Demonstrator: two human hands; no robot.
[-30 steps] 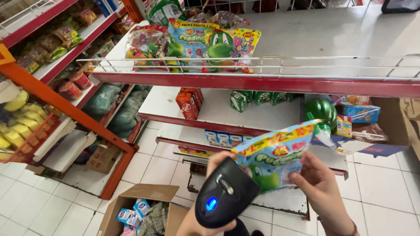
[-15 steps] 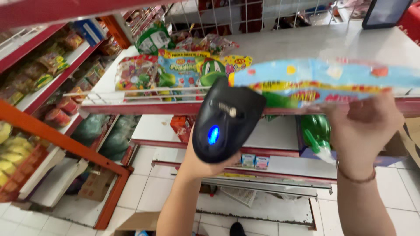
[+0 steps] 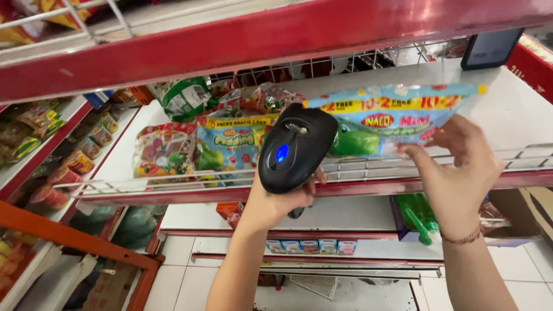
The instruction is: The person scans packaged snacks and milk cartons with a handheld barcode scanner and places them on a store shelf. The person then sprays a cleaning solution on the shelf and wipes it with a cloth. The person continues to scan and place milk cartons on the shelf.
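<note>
Right hand [image 3: 458, 167] pinches the snack bag [image 3: 397, 118] lying lengthwise over the shelf [image 3: 518, 109], just right of the scanner [image 3: 295, 148] gripped by the left hand [image 3: 276, 201].

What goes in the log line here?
left hand: holds black scanner | right hand: sets snack packet on shelf

Single head-worn view, looking forward and slightly downward at close range, facing the red front edge of the shelf [image 3: 368, 187] between two raised forearms.
</note>
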